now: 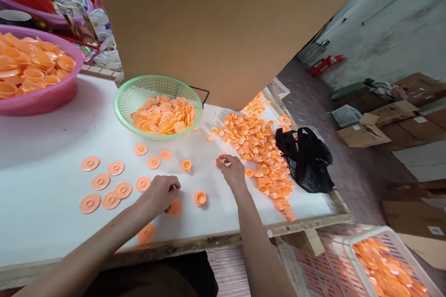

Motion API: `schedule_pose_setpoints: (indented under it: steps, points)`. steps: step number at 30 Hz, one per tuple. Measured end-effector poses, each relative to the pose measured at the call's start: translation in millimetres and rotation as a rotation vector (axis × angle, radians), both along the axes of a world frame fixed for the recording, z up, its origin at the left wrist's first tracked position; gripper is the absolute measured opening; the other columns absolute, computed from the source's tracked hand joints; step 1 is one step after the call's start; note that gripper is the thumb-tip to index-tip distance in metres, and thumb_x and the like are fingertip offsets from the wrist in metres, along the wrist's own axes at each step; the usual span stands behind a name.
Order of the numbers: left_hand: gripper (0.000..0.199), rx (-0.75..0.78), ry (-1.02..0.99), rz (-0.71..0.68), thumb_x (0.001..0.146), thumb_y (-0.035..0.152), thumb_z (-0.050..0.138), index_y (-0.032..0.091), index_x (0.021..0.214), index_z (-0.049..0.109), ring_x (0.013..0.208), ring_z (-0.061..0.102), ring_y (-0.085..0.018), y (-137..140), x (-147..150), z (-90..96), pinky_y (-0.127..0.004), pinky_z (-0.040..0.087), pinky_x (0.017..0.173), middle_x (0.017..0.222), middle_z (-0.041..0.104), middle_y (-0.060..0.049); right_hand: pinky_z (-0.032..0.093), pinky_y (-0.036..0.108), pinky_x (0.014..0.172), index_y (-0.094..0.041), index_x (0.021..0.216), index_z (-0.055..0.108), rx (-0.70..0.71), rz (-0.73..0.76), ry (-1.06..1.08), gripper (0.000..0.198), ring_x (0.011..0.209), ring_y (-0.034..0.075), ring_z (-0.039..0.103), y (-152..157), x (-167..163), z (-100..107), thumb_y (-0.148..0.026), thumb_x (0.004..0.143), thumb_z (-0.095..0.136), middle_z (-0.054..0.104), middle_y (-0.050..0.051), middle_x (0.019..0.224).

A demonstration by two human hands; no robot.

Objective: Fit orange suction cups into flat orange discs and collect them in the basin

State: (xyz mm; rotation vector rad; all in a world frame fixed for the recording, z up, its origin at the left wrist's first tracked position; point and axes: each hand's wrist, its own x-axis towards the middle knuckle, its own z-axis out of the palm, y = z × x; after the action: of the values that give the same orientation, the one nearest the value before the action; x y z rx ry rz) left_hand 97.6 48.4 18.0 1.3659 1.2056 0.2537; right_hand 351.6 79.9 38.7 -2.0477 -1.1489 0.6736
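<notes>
My left hand (163,196) is curled low over the table, its fingertips at the edge of a small orange toy saucer (175,209); the grip is partly hidden. Between the thumb and fingers of my right hand (232,170) is a small orange toy cup (219,160), mostly covered. In the space between my hands are a cup on a saucer (200,198) and another orange cup (186,165). Several flat saucers with a raised ring (101,181) lie spread out left of my left hand. A loose pile of cups (263,148) is just right of my right hand.
A green strainer basket (120,113) of saucers stands behind, before a large cardboard sheet (237,23). A pink basin (66,95) of orange pieces is at far left. A black bag (310,162) lies at the right edge; below it stands a white crate (343,246).
</notes>
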Motion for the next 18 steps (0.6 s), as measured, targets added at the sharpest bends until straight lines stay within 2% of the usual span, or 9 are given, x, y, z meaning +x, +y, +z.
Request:
schedule_pose_setpoints:
  steps: [4,7,10,12,14,18]
  points:
    - [0.017,0.099,0.094,-0.085,0.078,0.011,0.043,0.018,0.082,0.058,0.046,0.052,-0.01,-21,-16,-10.5,-0.021,0.037,0.044,0.067,0.056,0.002,0.05,0.024,0.048,-0.018,0.072,0.058,-0.008,0.005,0.065,0.02,0.053,0.013,0.056,-12,-13,-2,-0.031,0.058,0.064,0.058,-0.002,0.064]
    - [0.014,0.234,0.151,-0.08,0.076,0.011,0.045,0.018,0.076,0.057,0.058,0.053,-0.012,-32,-14,-14.7,-0.021,0.033,0.05,0.071,0.057,0.0,0.054,0.025,0.05,-0.018,0.072,0.056,-0.01,0.027,0.142,0.016,0.05,0.013,0.058,-49,-35,13,-0.03,0.062,0.06,0.058,-0.003,0.057]
    - [0.013,0.291,0.157,-0.086,0.075,0.011,0.046,0.018,0.074,0.057,0.064,0.052,-0.014,-33,-13,-17.6,-0.023,0.031,0.055,0.07,0.058,-0.001,0.047,0.021,0.038,-0.018,0.077,0.06,-0.151,0.104,0.25,0.017,0.041,0.012,0.055,-91,-73,20,-0.032,0.068,0.057,0.058,-0.003,0.053]
    - [0.012,0.288,0.134,-0.083,0.076,0.013,0.047,0.018,0.074,0.058,0.064,0.052,-0.014,-32,-13,-20.3,-0.023,0.031,0.056,0.07,0.059,-0.001,0.04,0.019,0.031,-0.018,0.074,0.059,-0.256,0.123,0.261,0.016,0.037,0.012,0.053,-111,-100,13,-0.034,0.071,0.056,0.057,-0.003,0.051]
    - [0.01,0.286,0.123,-0.07,0.077,0.016,0.048,0.018,0.072,0.057,0.065,0.052,-0.014,-31,-14,-22.9,-0.024,0.031,0.057,0.07,0.059,-0.002,0.037,0.018,0.029,-0.019,0.07,0.056,-0.288,0.099,0.235,0.016,0.037,0.012,0.053,-119,-121,1,-0.034,0.073,0.055,0.056,-0.003,0.051]
    - [0.012,0.228,0.058,-0.052,0.077,0.017,0.048,0.018,0.066,0.053,0.062,0.054,-0.015,-30,-18,-23.6,-0.024,0.033,0.055,0.067,0.059,-0.002,0.035,0.019,0.027,-0.021,0.066,0.05,-0.32,0.052,0.2,0.014,0.034,0.012,0.051,-112,-136,-17,-0.032,0.073,0.054,0.054,-0.005,0.049]
